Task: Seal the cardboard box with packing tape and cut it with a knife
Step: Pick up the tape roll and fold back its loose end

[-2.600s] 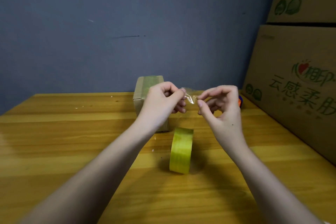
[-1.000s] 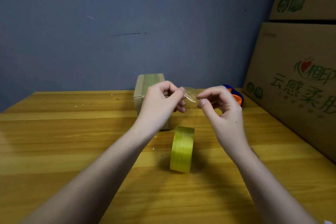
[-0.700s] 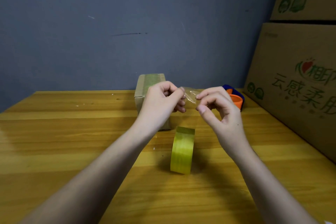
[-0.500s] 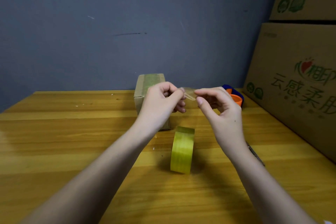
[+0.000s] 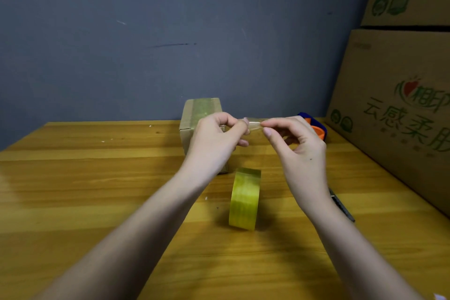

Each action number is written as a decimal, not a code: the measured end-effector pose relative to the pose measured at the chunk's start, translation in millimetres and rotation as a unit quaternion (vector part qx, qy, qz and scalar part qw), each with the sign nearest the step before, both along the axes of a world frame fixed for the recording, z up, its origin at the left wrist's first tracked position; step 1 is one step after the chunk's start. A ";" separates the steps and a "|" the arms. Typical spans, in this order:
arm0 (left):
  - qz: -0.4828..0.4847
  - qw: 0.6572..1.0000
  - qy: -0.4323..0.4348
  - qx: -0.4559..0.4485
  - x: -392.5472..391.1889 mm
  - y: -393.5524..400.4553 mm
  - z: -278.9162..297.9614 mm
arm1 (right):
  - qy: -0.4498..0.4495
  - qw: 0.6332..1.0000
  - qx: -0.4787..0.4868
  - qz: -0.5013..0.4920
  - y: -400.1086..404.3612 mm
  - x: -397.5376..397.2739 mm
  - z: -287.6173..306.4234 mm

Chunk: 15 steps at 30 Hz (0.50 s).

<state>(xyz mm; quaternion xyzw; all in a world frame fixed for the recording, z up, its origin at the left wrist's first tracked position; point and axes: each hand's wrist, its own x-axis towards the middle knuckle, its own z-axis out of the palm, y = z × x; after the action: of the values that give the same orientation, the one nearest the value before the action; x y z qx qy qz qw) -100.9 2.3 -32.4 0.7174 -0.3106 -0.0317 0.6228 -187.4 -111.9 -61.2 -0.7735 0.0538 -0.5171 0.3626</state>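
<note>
A small cardboard box [image 5: 192,117] with a tape strip over its top stands at the back of the wooden table [image 5: 85,190], partly hidden by my left hand [image 5: 214,139]. Between both hands, above the table, is a small scrap of clear tape [image 5: 254,125]. My left hand pinches its left end. My right hand [image 5: 297,151] pinches its right end with thumb and forefinger. A yellowish roll of packing tape [image 5: 244,198] stands on edge below my hands. A dark knife [image 5: 341,204] lies beside my right forearm, mostly hidden.
Large printed cardboard cartons [image 5: 399,105] are stacked along the right edge of the table. A blue and orange tape dispenser [image 5: 316,126] sits behind my right hand. A grey wall [image 5: 170,31] closes off the back.
My right hand's fingers have shifted along the tape scrap, now gripping its right end closer to my left hand. The roll and box have stayed put.
</note>
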 end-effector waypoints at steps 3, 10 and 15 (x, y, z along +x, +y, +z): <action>0.013 1.000 0.007 0.002 -2.1 -1.9 1.5 | 0.008 1.000 -0.010 -0.020 2.1 3.3 -0.8; 0.011 1.000 0.022 -0.011 -1.3 -4.6 -3.0 | 0.000 0.997 -0.047 -0.066 3.6 6.4 -7.3; 0.026 0.999 0.018 -0.018 0.3 -6.4 -4.2 | -0.007 0.991 -0.094 -0.090 3.0 7.9 -8.1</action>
<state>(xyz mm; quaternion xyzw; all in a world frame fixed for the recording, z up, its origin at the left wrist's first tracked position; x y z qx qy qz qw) -100.5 -4.1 -36.6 0.7132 -0.2814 -0.0227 0.6416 -179.5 -108.9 -69.3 -0.7927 0.0723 -0.5554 0.2407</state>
